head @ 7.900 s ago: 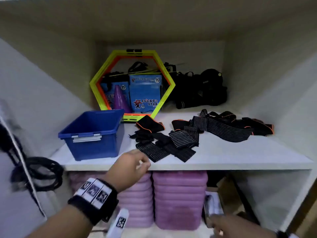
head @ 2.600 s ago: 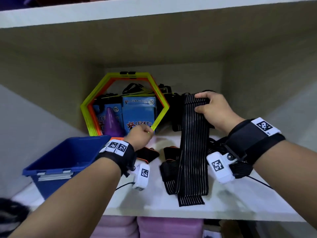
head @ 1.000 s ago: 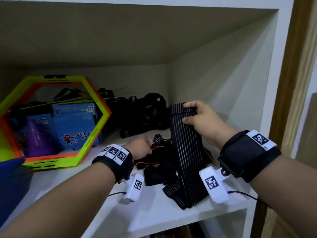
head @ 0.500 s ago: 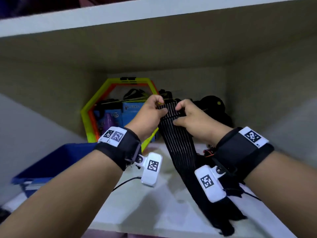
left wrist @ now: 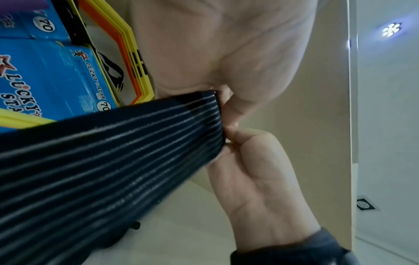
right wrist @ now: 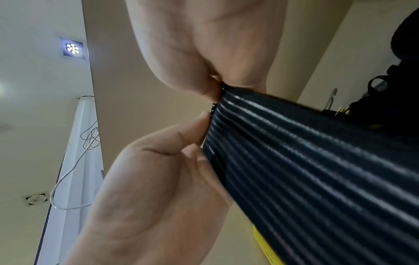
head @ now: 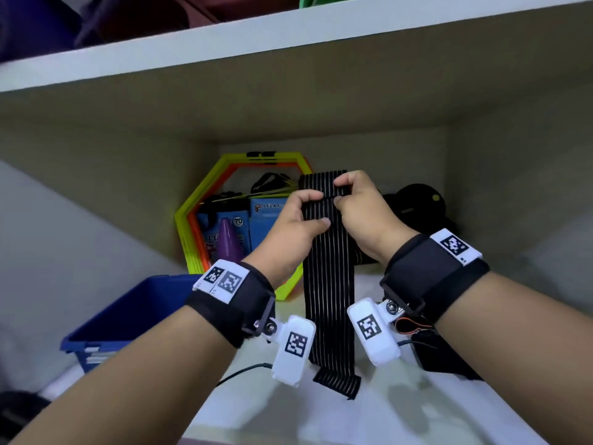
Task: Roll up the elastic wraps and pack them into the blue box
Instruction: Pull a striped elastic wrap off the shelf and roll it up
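Observation:
A long black elastic wrap [head: 329, 277] with thin white stripes hangs upright over the white shelf [head: 288, 406], its tail touching the shelf. My left hand [head: 305, 213] pinches its upper left edge, and my right hand [head: 349, 200] pinches the top end beside it. In the left wrist view the wrap [left wrist: 113, 161] runs out from my left hand [left wrist: 221, 100]; in the right wrist view the wrap [right wrist: 317, 170] leaves my right hand [right wrist: 215, 89]. The blue box [head: 128, 319] stands low on the left, its inside hidden. More black wraps [head: 446, 358] lie under my right wrist.
A yellow and orange hexagon frame [head: 205, 200] leans on the back wall around blue cartons [head: 266, 220] and a purple cone [head: 229, 242]. Black gear [head: 417, 203] is piled at the back right. The upper shelf board [head: 288, 36] hangs close overhead.
My left hand came up off the pile and took the wrap's top end beside my right hand. Both hands have since raised it, so the wrap hangs straighter.

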### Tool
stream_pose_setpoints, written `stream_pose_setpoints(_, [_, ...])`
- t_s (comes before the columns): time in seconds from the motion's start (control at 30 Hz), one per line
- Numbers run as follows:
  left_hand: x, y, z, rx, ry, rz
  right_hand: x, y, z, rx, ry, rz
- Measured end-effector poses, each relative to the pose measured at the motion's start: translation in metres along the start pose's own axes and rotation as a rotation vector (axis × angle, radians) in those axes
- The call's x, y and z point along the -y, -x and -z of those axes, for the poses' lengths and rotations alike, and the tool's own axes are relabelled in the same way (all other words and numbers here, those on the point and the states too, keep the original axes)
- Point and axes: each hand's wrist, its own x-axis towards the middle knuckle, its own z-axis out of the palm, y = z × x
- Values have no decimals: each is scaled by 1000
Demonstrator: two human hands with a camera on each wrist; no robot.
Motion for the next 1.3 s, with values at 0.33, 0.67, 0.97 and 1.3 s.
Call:
stream_pose_setpoints(0.33, [5, -35, 10, -138, -24, 38, -38, 28, 13, 210, -7, -99])
stream_pose_setpoints(0.67, [85, -73, 29, 17, -688, 245, -112, 123, 40, 513, 46, -571])
stream_pose_setpoints(0.97, [193, -62, 33, 347, -1087, 427, -133, 157, 48, 314, 167, -832])
stream_pose_setpoints(1.3, [214, -81, 44, 401, -1259, 470, -135, 167, 27, 329, 225, -899])
